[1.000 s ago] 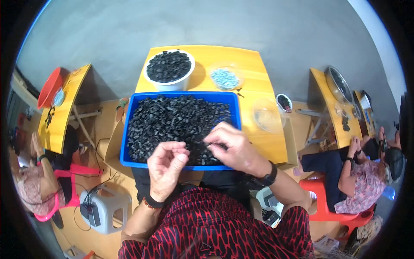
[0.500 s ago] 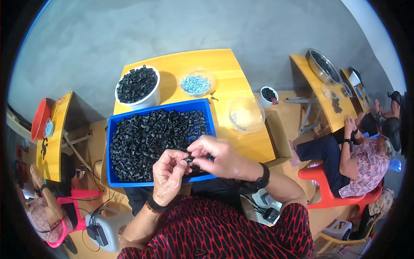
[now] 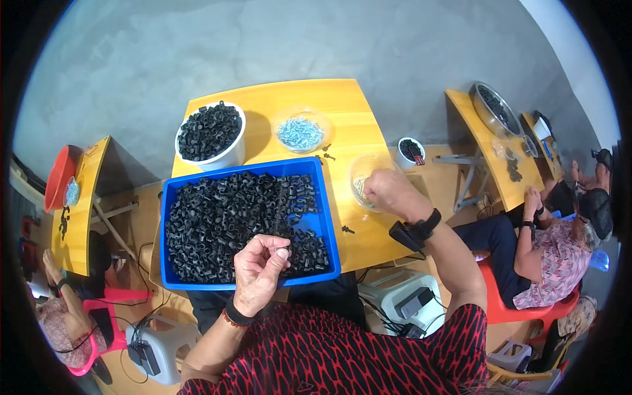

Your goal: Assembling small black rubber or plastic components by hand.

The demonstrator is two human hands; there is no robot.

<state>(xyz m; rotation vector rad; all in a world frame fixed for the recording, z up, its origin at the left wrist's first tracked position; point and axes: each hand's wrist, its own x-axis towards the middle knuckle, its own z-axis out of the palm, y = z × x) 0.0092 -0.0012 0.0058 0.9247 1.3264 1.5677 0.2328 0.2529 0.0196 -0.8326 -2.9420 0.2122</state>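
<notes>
A blue tray point(image 3: 332, 253) in front of me is heaped with small black plastic clips point(image 3: 217, 214). Over its near edge my left hand point(image 3: 258, 266) is closed in a pinch, thumb against forefinger, on what looks like one of these clips, mostly hidden by the fingertips. My right hand point(image 3: 395, 192) reaches over the near side of a clear plastic bowl point(image 3: 370, 161) holding a few small screws. Its fingers are curled down, and the tips are out of sight behind the hand.
On the yellow table point(image 3: 283, 92) stand a white bucket point(image 3: 227, 158) of black parts and a clear bowl of bluish screws point(image 3: 300, 134). Loose dark pieces point(image 3: 347, 229) lie beside the tray. Co-workers sit left and right; a white stool point(image 3: 401, 299) stands at my right.
My right hand has left my left hand and moved right and away to the clear bowl. The left hand keeps its pinch in nearly the same place.
</notes>
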